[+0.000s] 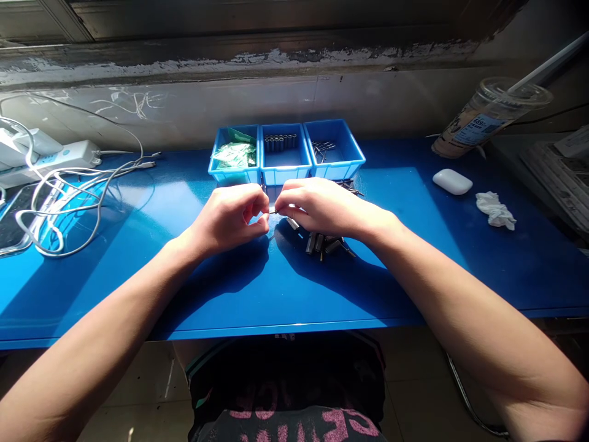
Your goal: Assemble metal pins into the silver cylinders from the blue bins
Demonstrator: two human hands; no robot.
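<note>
My left hand point(237, 212) and my right hand point(322, 205) meet fingertip to fingertip just above the blue table, in front of three blue bins. Both have their fingers closed in a pinch. A small, thin, light-coloured piece point(272, 210) shows between the fingertips; what kind it is cannot be made out. Beneath my right hand lies a loose pile of dark metal cylinders point(317, 242), some with thin shafts sticking out. A short silvery cylinder point(292, 224) rests by my right fingers. Several thin dark rods point(352, 187) lie behind that hand, partly hidden by it.
The left bin point(234, 175) holds green packets, the middle bin point(286, 177) upright metal tubes, the right bin point(340, 170) thin dark pins. White cables point(99, 202) and a power strip lie left. A white case point(452, 182), crumpled tissue point(495, 210) and tilted plastic cup point(478, 126) stand right.
</note>
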